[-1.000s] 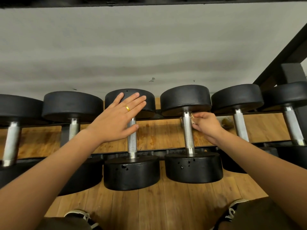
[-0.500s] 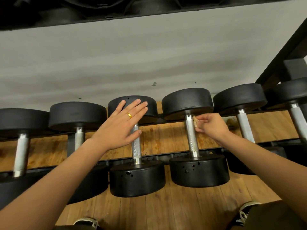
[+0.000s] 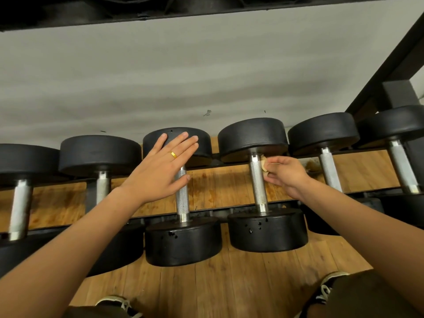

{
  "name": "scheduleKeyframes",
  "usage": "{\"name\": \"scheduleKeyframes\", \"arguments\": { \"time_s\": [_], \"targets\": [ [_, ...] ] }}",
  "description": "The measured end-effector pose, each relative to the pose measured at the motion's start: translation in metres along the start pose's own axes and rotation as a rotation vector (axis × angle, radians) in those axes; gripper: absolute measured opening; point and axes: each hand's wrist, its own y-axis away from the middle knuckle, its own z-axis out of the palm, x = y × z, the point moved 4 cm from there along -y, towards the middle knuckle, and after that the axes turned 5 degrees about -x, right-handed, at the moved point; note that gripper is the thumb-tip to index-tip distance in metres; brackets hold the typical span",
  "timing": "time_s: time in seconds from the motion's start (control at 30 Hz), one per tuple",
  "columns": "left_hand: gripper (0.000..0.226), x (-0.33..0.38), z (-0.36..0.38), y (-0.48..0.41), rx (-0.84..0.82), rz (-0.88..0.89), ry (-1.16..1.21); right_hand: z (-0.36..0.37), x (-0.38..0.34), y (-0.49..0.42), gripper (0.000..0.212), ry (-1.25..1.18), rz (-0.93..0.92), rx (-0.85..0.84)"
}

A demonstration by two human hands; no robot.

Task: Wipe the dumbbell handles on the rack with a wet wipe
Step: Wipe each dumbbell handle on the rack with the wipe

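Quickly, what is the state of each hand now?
Left hand: open, fingers straight, on a dumbbell.
Right hand: pinches the wet wipe against a dumbbell handle.

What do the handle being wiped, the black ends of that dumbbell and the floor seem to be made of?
Handle: looks like steel, silver, with a fine knurled pattern.
Black ends: probably a rubber coating, dull, with small chipped pits.
Floor: seems to be wood planks, brown with a slight shine; seams and grain show.
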Motion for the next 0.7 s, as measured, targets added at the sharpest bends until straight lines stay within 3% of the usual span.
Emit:
{"name": "scheduleKeyframes", "arguments": {
  "time_s": [0.37, 0.53, 0.7],
  "targets": [
    [0.071, 0.0013, 0.0019, -0.0028, 0.044, -0.03, 0.078, 0.0012, -0.0024, -0.0003, 0.015, -0.021, -0.005, -0.079],
    [0.071, 0.0011, 0.0006, -0.0021, 0.045, -0.025, 0.06, 0.0018, -0.0017, -0.0061, 0.014, 0.156, -0.147, 0.038],
    [0.073, 0.0007, 0.0018, -0.0014, 0.028, -0.015, 0.005, 0.0015, -0.0039, -0.0086, 0.014, 0.267, -0.154, 0.016]
  ]
}}
